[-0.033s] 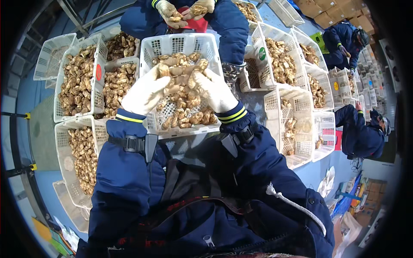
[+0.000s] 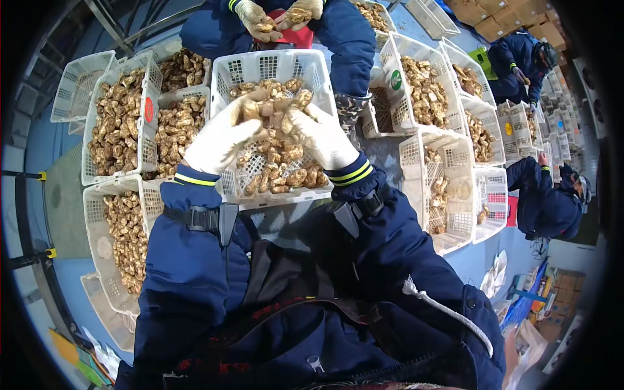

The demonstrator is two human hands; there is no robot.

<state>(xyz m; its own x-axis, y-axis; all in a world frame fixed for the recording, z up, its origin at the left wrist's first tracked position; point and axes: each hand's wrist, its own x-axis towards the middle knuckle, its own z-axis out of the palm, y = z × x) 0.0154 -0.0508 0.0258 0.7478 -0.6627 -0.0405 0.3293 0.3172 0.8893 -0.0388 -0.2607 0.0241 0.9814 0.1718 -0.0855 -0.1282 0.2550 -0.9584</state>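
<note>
nothing has really moved since the earlier frame: your left hand (image 2: 221,140) and right hand (image 2: 323,138), both gloved, clasp one oyster (image 2: 270,107) over the white basket (image 2: 273,65).

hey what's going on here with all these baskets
A person in a dark blue jacket and white gloves holds a cluster of rough brownish shells, apparently oysters, in the left hand and right hand above a white plastic basket partly filled with them. More shell-filled baskets stand around on the blue floor. Across the basket, another worker's gloved hands handle shells too, and further workers sit at the right.
</note>
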